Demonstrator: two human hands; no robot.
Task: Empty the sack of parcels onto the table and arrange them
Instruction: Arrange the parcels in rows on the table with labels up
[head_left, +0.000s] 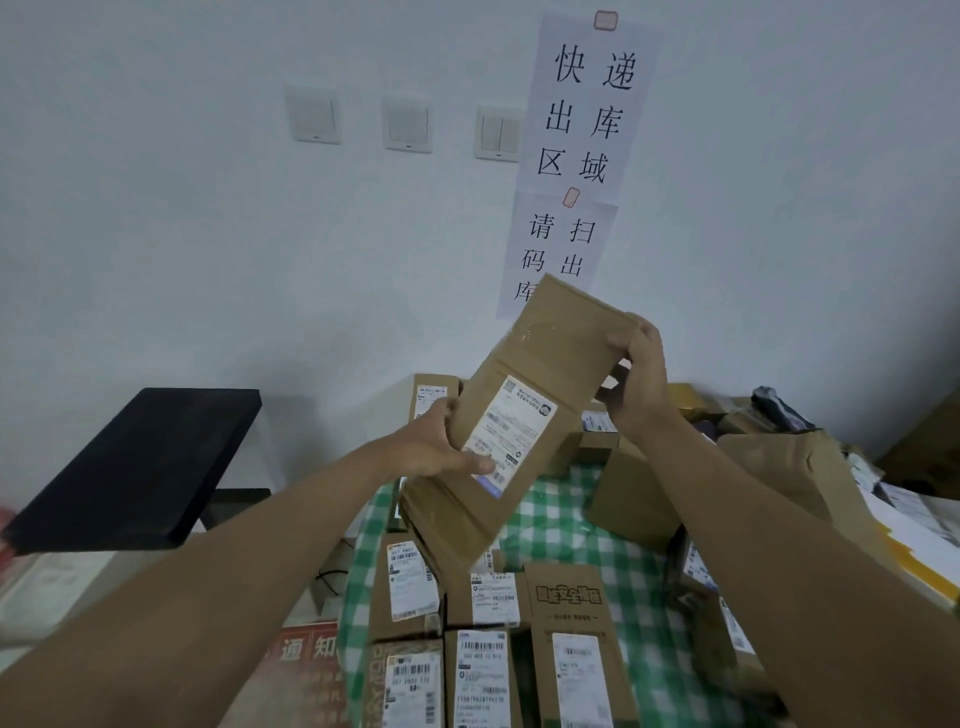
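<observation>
Both hands hold a long brown cardboard parcel (540, 374) tilted in the air above the table, its white shipping label facing me. My left hand (441, 447) grips its lower left edge, thumb on the label. My right hand (636, 379) grips its upper right corner. Below it, several smaller labelled cardboard parcels (483, 670) lie side by side on the green-and-white checked tablecloth (566, 499). The sack is not in view.
More boxes (631, 499) and crumpled brown packaging (779, 467) pile up at the table's right side, with papers beyond them. A black flat stand (135, 467) sits to the left. A white wall with switches and a paper sign (582, 130) rises behind.
</observation>
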